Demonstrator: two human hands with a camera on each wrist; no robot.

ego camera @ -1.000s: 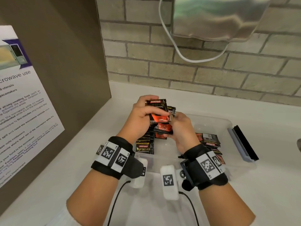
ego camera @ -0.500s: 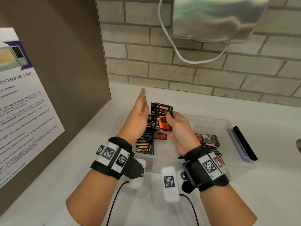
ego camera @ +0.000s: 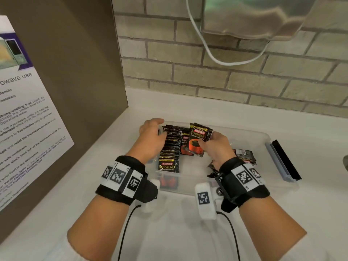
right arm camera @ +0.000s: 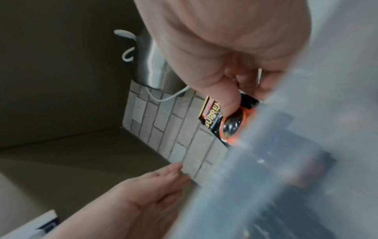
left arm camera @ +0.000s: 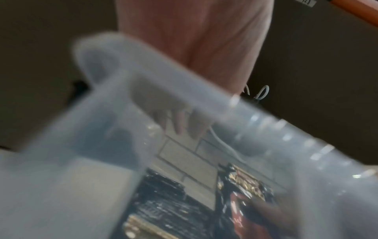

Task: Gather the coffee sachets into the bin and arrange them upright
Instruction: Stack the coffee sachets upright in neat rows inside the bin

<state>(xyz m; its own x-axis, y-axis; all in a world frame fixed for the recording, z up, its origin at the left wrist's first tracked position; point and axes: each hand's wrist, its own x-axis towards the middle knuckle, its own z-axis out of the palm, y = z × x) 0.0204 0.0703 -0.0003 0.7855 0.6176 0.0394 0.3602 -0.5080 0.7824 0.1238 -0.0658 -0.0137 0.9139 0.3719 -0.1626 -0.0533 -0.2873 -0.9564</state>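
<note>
A clear plastic bin [ego camera: 244, 131] stands on the white counter. Along its left wall a row of black coffee sachets [ego camera: 170, 147] stands upright. My left hand [ego camera: 150, 134] reaches over the bin's left rim [left arm camera: 184, 90], with its fingers [left arm camera: 182, 122] fairly straight, down against the far end of that row. My right hand [ego camera: 214, 146] pinches a few black-and-red sachets [ego camera: 199, 142] upright just right of the row, thumb on the front one [right arm camera: 212, 113]. Several loose sachets [ego camera: 244, 157] lie flat at the bin's right end.
A brown panel with a microwave notice [ego camera: 28, 129] stands at the left. The brick wall [ego camera: 207, 81] is behind, with a steel appliance [ego camera: 254, 17] and white cord [ego camera: 212, 57] overhead. A blue-and-black lid [ego camera: 282, 161] lies right of the bin.
My left hand let go of the stack, rose flat, then dropped onto the far end of the upright row. My right hand kept the sachets and lowered them beside the row.
</note>
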